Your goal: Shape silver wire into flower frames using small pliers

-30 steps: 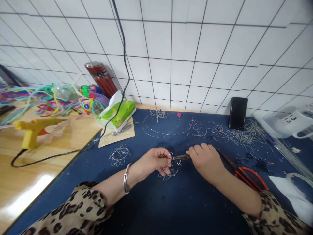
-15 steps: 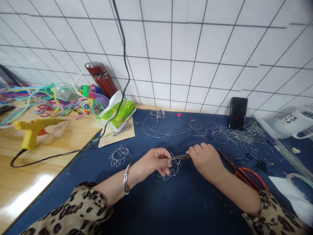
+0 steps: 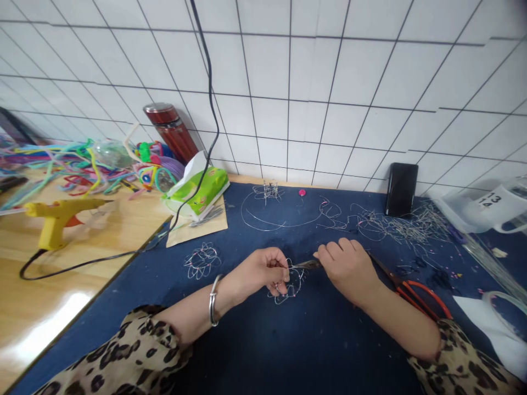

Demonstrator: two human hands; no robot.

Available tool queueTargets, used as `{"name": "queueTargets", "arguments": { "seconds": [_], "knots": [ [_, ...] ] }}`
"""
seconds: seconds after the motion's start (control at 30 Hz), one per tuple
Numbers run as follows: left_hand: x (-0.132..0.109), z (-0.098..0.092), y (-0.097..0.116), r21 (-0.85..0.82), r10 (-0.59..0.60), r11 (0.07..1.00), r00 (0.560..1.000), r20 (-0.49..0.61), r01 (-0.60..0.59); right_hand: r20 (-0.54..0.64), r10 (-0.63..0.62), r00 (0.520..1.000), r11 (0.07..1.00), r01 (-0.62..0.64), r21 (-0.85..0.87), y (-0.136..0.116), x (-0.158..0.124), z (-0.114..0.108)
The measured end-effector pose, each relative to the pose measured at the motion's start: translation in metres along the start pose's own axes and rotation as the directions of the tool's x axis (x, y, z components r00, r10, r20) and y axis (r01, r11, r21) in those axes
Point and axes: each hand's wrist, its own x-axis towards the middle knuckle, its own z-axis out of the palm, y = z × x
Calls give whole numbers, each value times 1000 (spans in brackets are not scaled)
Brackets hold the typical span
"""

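Observation:
Between the thumb and fingers of my left hand (image 3: 267, 272) is pinched a looped silver wire piece (image 3: 293, 292) dotted with small pink beads. My right hand (image 3: 349, 270) is wrapped round a pair of pliers (image 3: 309, 264); its palm hides their handles. The jaws point left and meet the wire close to my left fingertips. Whether they are clamped on it is too small to tell. A similar beaded wire piece (image 3: 202, 261) lies on the dark blue mat (image 3: 247, 351), left of my left hand.
Orange-handled scissors (image 3: 424, 299) lie beside my right forearm. Behind are tangled wires (image 3: 407, 227), a phone (image 3: 401, 189) against the wall and a pink round item (image 3: 302, 192). A tissue pack (image 3: 200, 192), yellow glue gun (image 3: 57, 216) with its cord and red flask (image 3: 171, 131) stand left.
The right hand and pliers have shifted very slightly, and the wire piece has turned a little. Both hands keep their hold.

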Motion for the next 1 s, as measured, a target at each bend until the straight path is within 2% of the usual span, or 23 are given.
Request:
{"name": "queueTargets", "arguments": {
  "seconds": [0.27,0.53,0.7,1.0],
  "knots": [
    [-1,1,5,72,23,997,1000,-11,-22,8,15,1000,999,-16,34,-1,1,0],
    [1,1,1,173,27,985,999,-39,-20,4,-5,1000,1000,6,-10,-1,0,-3],
    [1,0,2,147,43,989,998,-45,-36,32,54,998,998,-54,11,2,0,1],
    [2,-3,0,90,70,994,997,-25,-67,-15,52,999,998,-52,22,2,0,4]
  ]
}}
